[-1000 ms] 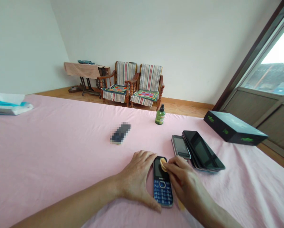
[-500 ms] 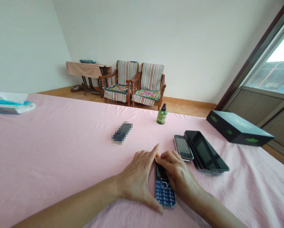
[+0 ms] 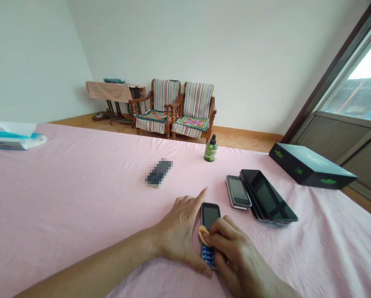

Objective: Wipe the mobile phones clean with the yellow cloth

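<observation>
A bar-style mobile phone [image 3: 210, 215] with a blue keypad lies face up on the pink cloth, its keys partly covered. My left hand [image 3: 179, 236] is spread along its left side, thumb stretched to the bottom end and forefinger pointing past the top corner. In my right hand [image 3: 235, 244] a small yellow-orange piece of cloth [image 3: 203, 236] is pinched and pressed on the phone where screen and keypad meet. The right fingers hide part of the keypad.
To the right lie a smaller phone [image 3: 238, 191] and a stack of black tablets [image 3: 267, 196]. Behind them sits a black box [image 3: 312, 165]. A green spray bottle [image 3: 210, 149], a pixelated phone-like object [image 3: 159, 173] and a tissue pack [image 3: 14, 138] are also on the pink cloth [image 3: 95, 178].
My right hand has slid the yellow-orange cloth from the phone's top end down to the upper keypad, baring the screen. My left hand has stayed in place.
</observation>
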`<state>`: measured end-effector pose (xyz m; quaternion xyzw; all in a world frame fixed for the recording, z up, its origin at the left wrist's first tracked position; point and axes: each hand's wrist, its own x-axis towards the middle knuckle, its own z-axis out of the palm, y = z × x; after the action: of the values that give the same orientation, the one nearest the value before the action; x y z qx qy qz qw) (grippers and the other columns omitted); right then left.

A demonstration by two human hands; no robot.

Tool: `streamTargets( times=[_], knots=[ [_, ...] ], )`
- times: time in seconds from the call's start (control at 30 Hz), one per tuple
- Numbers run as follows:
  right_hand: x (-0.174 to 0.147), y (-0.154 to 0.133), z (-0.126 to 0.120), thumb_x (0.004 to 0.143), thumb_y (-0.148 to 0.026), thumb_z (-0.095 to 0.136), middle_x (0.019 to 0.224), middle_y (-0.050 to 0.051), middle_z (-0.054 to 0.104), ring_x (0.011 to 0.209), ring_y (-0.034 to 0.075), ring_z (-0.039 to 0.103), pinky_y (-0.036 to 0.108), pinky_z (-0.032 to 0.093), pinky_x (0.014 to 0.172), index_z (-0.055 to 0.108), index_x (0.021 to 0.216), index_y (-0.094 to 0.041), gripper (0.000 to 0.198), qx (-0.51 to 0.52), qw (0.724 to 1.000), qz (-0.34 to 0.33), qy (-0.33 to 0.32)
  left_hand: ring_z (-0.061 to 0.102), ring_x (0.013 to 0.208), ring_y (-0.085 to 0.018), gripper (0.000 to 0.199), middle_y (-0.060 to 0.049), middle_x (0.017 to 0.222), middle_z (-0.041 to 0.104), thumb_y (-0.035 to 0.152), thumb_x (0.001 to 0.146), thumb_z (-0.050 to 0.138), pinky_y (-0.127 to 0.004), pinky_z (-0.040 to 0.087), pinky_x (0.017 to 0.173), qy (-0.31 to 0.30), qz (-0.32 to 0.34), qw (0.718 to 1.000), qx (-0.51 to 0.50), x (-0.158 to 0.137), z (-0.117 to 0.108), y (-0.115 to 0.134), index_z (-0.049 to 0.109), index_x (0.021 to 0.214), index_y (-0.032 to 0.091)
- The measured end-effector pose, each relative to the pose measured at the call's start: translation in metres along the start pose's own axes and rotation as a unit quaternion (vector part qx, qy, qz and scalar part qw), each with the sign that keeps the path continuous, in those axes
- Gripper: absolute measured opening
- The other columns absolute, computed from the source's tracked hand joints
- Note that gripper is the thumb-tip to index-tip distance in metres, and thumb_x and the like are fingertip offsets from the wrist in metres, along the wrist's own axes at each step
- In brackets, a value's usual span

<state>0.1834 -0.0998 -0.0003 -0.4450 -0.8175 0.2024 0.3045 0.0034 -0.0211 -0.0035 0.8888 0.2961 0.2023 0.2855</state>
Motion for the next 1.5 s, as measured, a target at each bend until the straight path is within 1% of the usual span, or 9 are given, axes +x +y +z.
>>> streamTargets(
  times=[0.17, 0.3, 0.37, 0.6, 0.77, 0.9, 1.0, 1.37, 1.5],
  knots=[
    [-0.006, 0.001, -0.001, 0.075, 0.001, 0.045, 0.075, 0.004, 0.054, 0.07, 0.016, 0.054, 0.026, 0.04, 0.055, 0.061, 0.069, -0.018, 0.025, 0.054, 0.997, -0.013, 0.054, 0.042, 0.116, -0.038, 0.149, -0.013, 0.136, 0.043, 0.059, 0.041, 0.088, -0.055, 0.029, 0.103, 0.003, 0.001, 1.0, 0.005, 0.0, -0.001, 0.0, -0.008, 0.151, 0.028],
    [-0.004, 0.012, -0.003, 0.087, -0.007, 0.042, 0.076, 0.004, 0.053, 0.067, 0.015, 0.052, 0.026, 0.041, 0.056, 0.062, 0.075, -0.017, 0.026, 0.066, 0.986, 0.056, 0.139, 0.043, 0.114, -0.037, 0.145, -0.014, 0.135, 0.043, 0.059, 0.044, 0.087, -0.054, 0.032, 0.101, 0.017, -0.01, 1.0, 0.012, 0.0, -0.003, -0.001, -0.005, 0.152, 0.026],
    [-0.003, 0.017, -0.002, 0.09, -0.009, 0.042, 0.078, 0.005, 0.053, 0.071, 0.016, 0.053, 0.028, 0.041, 0.059, 0.063, 0.078, -0.017, 0.026, 0.052, 0.983, 0.084, 0.153, 0.043, 0.114, -0.037, 0.144, -0.014, 0.134, 0.043, 0.059, 0.045, 0.087, -0.054, 0.032, 0.101, 0.02, -0.015, 1.0, 0.017, 0.0, -0.004, -0.001, -0.004, 0.152, 0.026],
    [-0.005, 0.009, 0.003, 0.086, -0.004, 0.041, 0.082, 0.006, 0.053, 0.074, 0.018, 0.053, 0.029, 0.042, 0.061, 0.059, 0.076, -0.018, 0.024, 0.009, 0.995, 0.054, 0.081, 0.041, 0.117, -0.037, 0.143, -0.015, 0.137, 0.041, 0.059, 0.046, 0.086, -0.055, 0.031, 0.102, 0.017, -0.019, 0.999, 0.025, -0.001, -0.003, 0.0, -0.004, 0.152, 0.026],
    [-0.004, 0.002, -0.003, 0.085, -0.007, 0.04, 0.076, 0.005, 0.052, 0.064, 0.014, 0.052, 0.024, 0.039, 0.052, 0.056, 0.069, -0.017, 0.025, 0.078, 0.993, 0.048, 0.07, 0.042, 0.118, -0.037, 0.142, -0.015, 0.138, 0.042, 0.061, 0.046, 0.085, -0.054, 0.031, 0.103, 0.02, -0.015, 0.999, 0.031, -0.001, -0.003, -0.001, -0.001, 0.152, 0.023],
    [-0.002, 0.009, -0.01, 0.091, -0.014, 0.043, 0.079, 0.006, 0.053, 0.069, 0.015, 0.055, 0.025, 0.043, 0.056, 0.061, 0.078, -0.016, 0.023, 0.077, 0.985, 0.075, 0.136, 0.04, 0.122, -0.038, 0.126, -0.016, 0.14, 0.042, 0.065, 0.046, 0.083, -0.053, 0.03, 0.107, -0.011, -0.015, 0.998, 0.057, 0.002, -0.007, -0.001, 0.026, 0.147, 0.017],
    [-0.002, 0.015, -0.011, 0.091, -0.013, 0.044, 0.078, 0.005, 0.053, 0.069, 0.016, 0.054, 0.026, 0.042, 0.058, 0.061, 0.078, -0.016, 0.022, 0.058, 0.987, 0.083, 0.129, 0.04, 0.122, -0.037, 0.118, -0.016, 0.139, 0.044, 0.068, 0.046, 0.082, -0.052, 0.031, 0.108, -0.026, -0.011, 0.997, 0.073, 0.003, -0.01, 0.0, 0.038, 0.142, 0.015],
    [0.002, 0.011, 0.001, 0.084, -0.001, 0.045, 0.084, 0.007, 0.054, 0.08, 0.021, 0.052, 0.031, 0.04, 0.066, 0.063, 0.086, -0.016, 0.024, 0.002, 0.995, 0.088, 0.052, 0.043, 0.119, -0.036, 0.116, -0.013, 0.134, 0.048, 0.068, 0.043, 0.083, -0.051, 0.033, 0.106, -0.011, -0.004, 0.998, 0.063, 0.004, -0.011, 0.0, 0.039, 0.138, 0.019],
    [0.009, 0.007, 0.006, 0.08, 0.002, 0.048, 0.084, 0.007, 0.056, 0.082, 0.021, 0.051, 0.033, 0.038, 0.067, 0.062, 0.078, -0.017, 0.024, -0.017, 0.996, 0.074, 0.052, 0.044, 0.117, -0.035, 0.112, -0.012, 0.131, 0.049, 0.063, 0.042, 0.085, -0.05, 0.034, 0.104, 0.001, 0.003, 0.998, 0.058, 0.006, -0.009, -0.001, 0.041, 0.135, 0.02]
  ],
)
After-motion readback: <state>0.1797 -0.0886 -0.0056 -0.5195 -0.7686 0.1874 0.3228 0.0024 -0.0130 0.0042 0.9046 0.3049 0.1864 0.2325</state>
